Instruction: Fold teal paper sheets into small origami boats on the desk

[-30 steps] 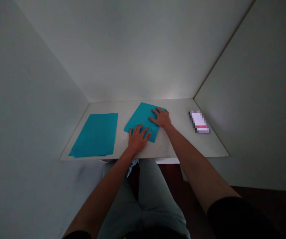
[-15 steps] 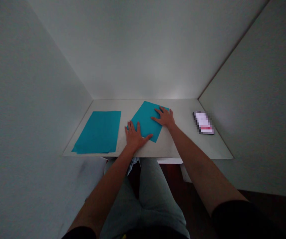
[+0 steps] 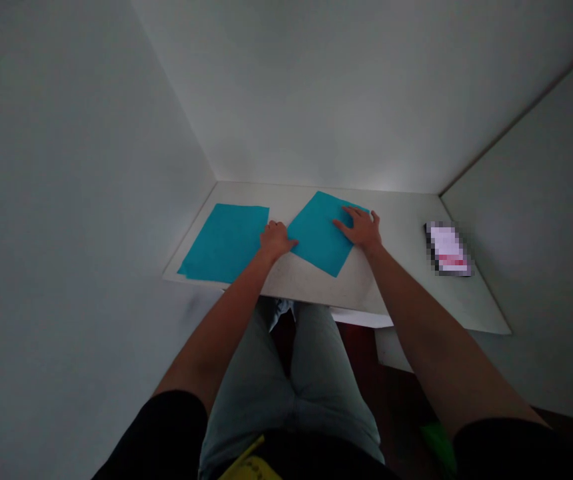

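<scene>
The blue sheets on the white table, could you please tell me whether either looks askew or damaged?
The right sheet, under the right hand, lies askew to the edges of the table. The left sheet has an uneven near-left corner, perhaps misaligned layers. I see no tears.

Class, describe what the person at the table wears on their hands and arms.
The left hand and right hand are gloveless, with no watch or bracelet visible. The black left sleeve and black right sleeve leave both forearms uncovered. Any rings are too small to make out.
</scene>
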`<state>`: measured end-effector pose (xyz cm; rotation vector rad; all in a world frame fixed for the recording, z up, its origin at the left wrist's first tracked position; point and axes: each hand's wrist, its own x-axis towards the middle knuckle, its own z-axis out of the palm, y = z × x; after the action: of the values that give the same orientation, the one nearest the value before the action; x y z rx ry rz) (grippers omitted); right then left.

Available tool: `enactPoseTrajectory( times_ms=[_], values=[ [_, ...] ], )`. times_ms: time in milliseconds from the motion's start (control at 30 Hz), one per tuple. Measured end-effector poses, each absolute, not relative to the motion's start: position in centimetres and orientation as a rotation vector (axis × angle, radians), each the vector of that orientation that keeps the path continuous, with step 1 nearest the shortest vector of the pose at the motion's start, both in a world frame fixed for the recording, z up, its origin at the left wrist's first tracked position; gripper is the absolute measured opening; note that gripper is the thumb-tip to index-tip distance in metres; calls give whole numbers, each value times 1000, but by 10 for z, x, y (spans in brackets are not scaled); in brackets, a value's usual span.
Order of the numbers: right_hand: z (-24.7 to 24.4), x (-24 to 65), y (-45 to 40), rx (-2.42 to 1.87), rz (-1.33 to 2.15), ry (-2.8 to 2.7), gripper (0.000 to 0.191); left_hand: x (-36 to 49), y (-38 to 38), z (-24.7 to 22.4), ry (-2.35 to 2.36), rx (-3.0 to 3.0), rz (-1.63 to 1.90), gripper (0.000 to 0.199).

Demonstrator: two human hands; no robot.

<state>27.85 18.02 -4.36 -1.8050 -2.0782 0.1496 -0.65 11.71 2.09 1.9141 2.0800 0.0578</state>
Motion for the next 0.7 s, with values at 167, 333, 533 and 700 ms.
enactPoseTrajectory(
  times_ms=[167,333,533,700],
  values=[
    [-43,280,179,-1751,129,-2016,76,-21,118,18,1912,1740,313,35],
    [-45,282,179,-1749,139,-1988,73,-90,98,36,1950,1389,686,39],
    [-51,285,183,-1762,112,-1974,72,-190,43,34,2262,1136,749,48],
    [-55,286,186,-1774,77,-1984,73,-212,-10,15,2541,1382,616,50]
  ],
)
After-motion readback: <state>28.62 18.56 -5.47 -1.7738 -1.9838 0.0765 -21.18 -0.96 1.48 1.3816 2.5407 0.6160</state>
